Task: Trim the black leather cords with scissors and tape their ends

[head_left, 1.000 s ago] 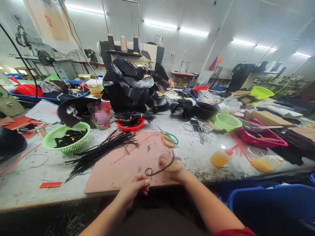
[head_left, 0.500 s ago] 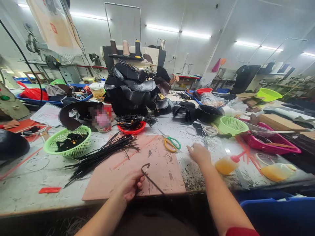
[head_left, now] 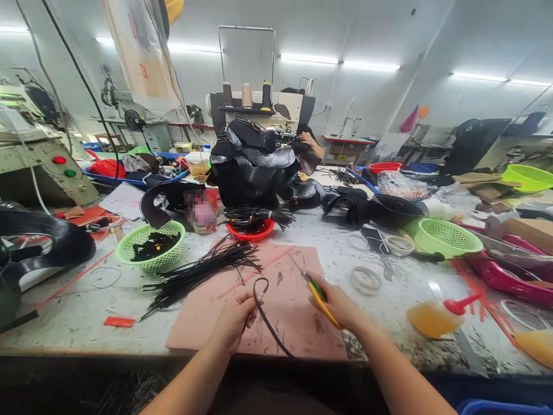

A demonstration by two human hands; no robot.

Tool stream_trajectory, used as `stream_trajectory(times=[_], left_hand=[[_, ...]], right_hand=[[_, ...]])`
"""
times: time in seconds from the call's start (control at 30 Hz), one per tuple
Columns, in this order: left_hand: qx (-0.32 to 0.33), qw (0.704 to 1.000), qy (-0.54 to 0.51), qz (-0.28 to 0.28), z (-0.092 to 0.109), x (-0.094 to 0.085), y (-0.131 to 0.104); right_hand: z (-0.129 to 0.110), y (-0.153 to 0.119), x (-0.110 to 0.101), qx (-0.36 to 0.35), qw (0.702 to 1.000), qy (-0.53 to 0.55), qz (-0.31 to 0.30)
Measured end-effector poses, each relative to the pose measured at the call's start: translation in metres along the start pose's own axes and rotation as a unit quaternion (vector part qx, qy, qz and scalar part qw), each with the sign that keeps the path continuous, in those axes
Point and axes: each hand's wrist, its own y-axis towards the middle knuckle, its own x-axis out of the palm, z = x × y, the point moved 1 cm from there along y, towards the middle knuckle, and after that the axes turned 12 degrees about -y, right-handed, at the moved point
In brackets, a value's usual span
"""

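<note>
My left hand [head_left: 239, 314] is closed on a thin dark braided cord [head_left: 268, 324], which bends into a loop above the fingers and trails down toward the table's front edge. In my right hand [head_left: 339, 302] is a pair of scissors [head_left: 317, 294] with one yellow and one green handle, the blades pointing up and left. Both hands are over a pink cutting board [head_left: 207, 323]. A bundle of black cords [head_left: 203, 268] lies across the board's left edge. Behind the board, a red bowl [head_left: 250, 235] holds more tied black strips.
Left stands a green basket [head_left: 151, 262] with black pieces. Black leather parts [head_left: 254, 167] are heaped before a sewing machine, where another person's hand [head_left: 309, 141] shows. Right are a tape roll [head_left: 366, 280], a bottle of yellow liquid [head_left: 432, 318] and a second green basket [head_left: 449, 239].
My right hand has picked up the scissors from the board and brought them closer, near the cord. My left hand still grips the cord. The whole view has swung somewhat left.
</note>
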Motion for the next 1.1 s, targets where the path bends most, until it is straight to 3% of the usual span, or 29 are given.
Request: stream_trajectory(times=[0.17, 0.33, 0.83, 1.1], left_hand=[[0.019, 1.000, -0.020, 0.006, 0.002, 0.003, 0.005], [0.006, 1.000, -0.015, -0.006, 0.002, 0.009, 0.007], [-0.010, 0.999, -0.036, 0.007, -0.010, 0.009, 0.019], [-0.029, 0.996, -0.070, 0.050, -0.021, 0.000, 0.025]], right_hand=[[-0.027, -0.044, 0.015, -0.114, 0.986, 0.106, -0.064], [-0.041, -0.047, 0.023, -0.134, 0.979, 0.127, -0.083], [-0.046, -0.045, 0.036, -0.105, 0.978, 0.171, -0.059], [-0.046, -0.030, 0.038, 0.005, 0.988, 0.151, -0.025]])
